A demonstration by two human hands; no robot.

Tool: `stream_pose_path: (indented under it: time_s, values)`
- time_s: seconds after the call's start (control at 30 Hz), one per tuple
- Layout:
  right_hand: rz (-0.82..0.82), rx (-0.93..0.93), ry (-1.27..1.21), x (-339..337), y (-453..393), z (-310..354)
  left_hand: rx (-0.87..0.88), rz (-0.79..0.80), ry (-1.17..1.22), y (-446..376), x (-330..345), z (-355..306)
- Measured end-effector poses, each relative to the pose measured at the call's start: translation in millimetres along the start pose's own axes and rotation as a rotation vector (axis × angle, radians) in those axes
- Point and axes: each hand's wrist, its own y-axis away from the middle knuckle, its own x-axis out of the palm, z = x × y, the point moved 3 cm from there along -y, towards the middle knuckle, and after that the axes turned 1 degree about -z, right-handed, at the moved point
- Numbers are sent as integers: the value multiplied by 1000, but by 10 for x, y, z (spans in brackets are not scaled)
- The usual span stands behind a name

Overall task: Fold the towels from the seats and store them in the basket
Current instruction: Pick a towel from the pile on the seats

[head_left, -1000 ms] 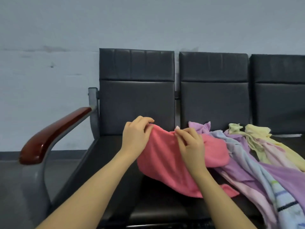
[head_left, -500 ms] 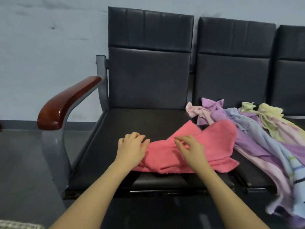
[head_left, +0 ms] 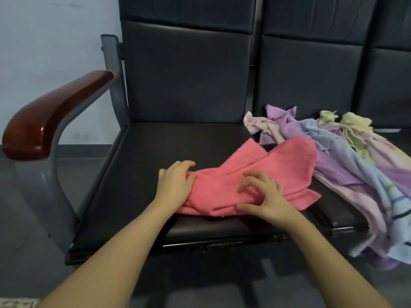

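- We're standing over a row of black seats [head_left: 184, 90] against a pale wall, and the leftmost one is taking up most of the view with its glossy reddish-brown armrest [head_left: 51, 121] sticking out on the left
- A messy pile of towels [head_left: 347, 165] (lilac, pale pink, light blue, yellow) is sprawling over the next seat and hanging off its front edge
- The pink towel [head_left: 262, 174] is lying rumpled near the front of the leftmost seat cushion, its far end overlapping the pile
- Our left hand [head_left: 175, 183] is resting on the towel's left end, fingers curling loosely over the edge; can't tell if it's really gripping
- Our right hand [head_left: 264, 196] is hovering over the towel's near edge, fingers spread and bent, not gripping anything
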Motion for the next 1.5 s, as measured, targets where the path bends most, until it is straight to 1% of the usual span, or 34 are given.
stream_pose_path:
  time_s: [0.07, 0.1, 0.2, 0.27, 0.37, 0.47, 0.53, 0.63, 0.73, 0.8, 0.87, 0.9, 0.97, 1.03, 1.1, 1.27, 1.37, 1.47, 1.5]
  values:
    - [-37, -22, -21, -2, -1, 7, 9, -71, 88, -8, -57, -42]
    - [-75, -20, -78, -20, -15, 31, 13, -98, 144, -12, -88, -76]
    - [-183, -17, -354, -157, -66, 160, -11, -177, 329, -27, -197, -184]
    - [-249, -29, -456, -294, -120, 297, -75, -256, 422, -34, -301, -245]
    - [-304, -74, -477, -441, -233, 510, -98, -363, 456, -35, -445, -312]
    - [-275, -89, -481, -478, -347, 682, -70, -390, 503, -14, -532, -367]
    - [-249, -63, -468, -443, -440, 727, -52, -357, 537, -1, -524, -393]
    - [-242, 30, -391, -277, -629, 562, -3, -273, 503, 39, -410, -406]
    - [-233, 121, -291, -60, -741, 355, -33, -168, 452, 53, -243, -330]
    - [-295, 135, -290, -2, -746, 294, -30, -133, 411, 45, -161, -295]
    - [-407, 117, -312, -42, -670, 308, 13, -113, 383, 32, -95, -309]
    - [-432, 103, -311, -59, -627, 288, 49, -91, 351, 34, -49, -337]
    - [-402, 61, -261, -61, -508, 239, 119, -32, 265, 46, 68, -400]
    - [-356, 61, -187, -42, -377, 129, 164, 11, 194, 59, 188, -452]
    - [-323, 81, -96, -28, -273, 14, 212, 19, 135, 65, 280, -490]
    - [-253, 232, 109, -55, -173, -189, 321, -19, 23, 19, 406, -533]
    - [-269, 241, 123, -80, -187, -221, 316, -19, -60, -38, 404, -637]
    - [-227, 242, 139, -65, -223, -219, 251, 98, -198, -82, 470, -680]
    - [-217, 246, 77, -59, -241, -230, 236, 116, -215, -86, 490, -671]
